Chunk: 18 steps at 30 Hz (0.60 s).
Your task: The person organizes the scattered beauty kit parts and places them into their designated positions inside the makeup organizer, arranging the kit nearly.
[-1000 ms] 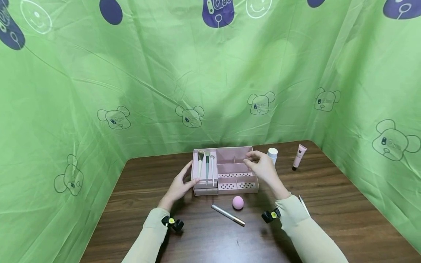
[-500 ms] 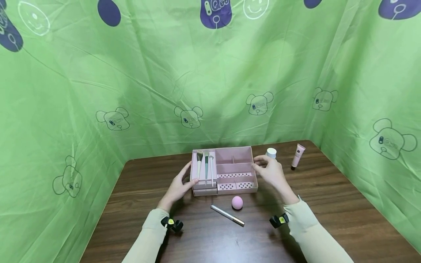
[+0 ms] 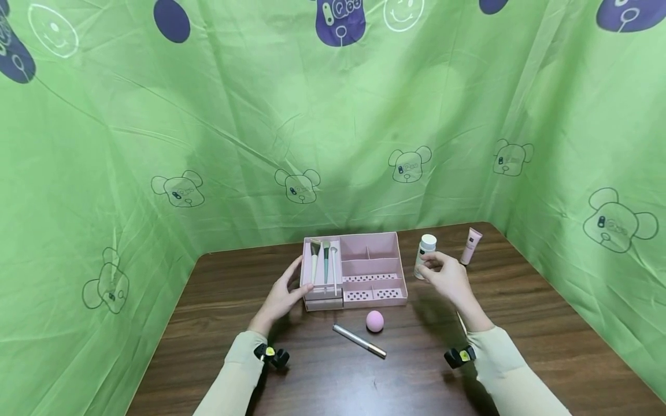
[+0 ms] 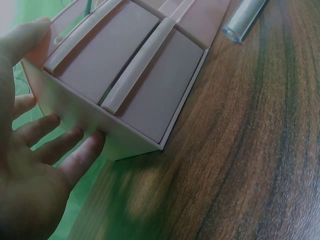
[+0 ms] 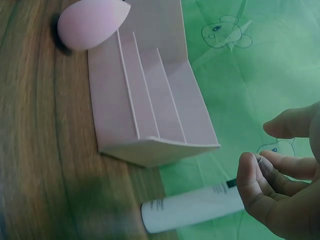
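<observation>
A pink makeup organizer stands on the table, with several makeup brushes lying in its left top tray. My left hand rests against its left side, thumb on the top edge and fingers along the side wall. To the organizer's right stands a white bottle, upright and white-capped. Close in front of that bottle, my right hand has loosely bent fingers with nothing between them. In the right wrist view, the fingertips overlap the bottle; whether they touch it I cannot tell.
A pink makeup sponge and a silver stick-shaped tube lie before the organizer. Farther right, a pink squeeze tube stands on its dark cap. Green curtain surrounds the wooden table.
My right hand has moved right, from over the organizer's right compartments past its side wall to the white bottle. The left hand stays at the organizer's left side.
</observation>
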### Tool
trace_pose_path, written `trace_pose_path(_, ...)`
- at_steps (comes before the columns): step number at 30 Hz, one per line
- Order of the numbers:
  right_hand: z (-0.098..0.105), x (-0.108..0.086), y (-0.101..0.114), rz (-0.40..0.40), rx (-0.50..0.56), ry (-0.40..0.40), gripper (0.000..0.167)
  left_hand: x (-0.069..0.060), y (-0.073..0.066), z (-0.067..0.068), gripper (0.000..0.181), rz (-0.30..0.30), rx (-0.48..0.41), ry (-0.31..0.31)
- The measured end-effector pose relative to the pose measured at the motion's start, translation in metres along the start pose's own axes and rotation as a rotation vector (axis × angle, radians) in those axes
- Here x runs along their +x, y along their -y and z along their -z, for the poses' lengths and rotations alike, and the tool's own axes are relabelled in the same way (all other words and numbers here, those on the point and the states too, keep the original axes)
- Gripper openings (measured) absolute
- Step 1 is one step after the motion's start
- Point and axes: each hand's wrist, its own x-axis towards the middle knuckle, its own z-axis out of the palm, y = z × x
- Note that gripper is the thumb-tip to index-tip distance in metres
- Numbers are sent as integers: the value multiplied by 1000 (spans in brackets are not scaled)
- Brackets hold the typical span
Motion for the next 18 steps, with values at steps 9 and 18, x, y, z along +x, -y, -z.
trace_pose_path(9, 10, -6, -14, -25, -39, 0, 29, 0, 0, 0, 82, -3, 4, 3)
trace_pose_path(18, 19, -9, -29, -42, -74, 4, 29, 0, 0, 0, 82, -4, 18, 0)
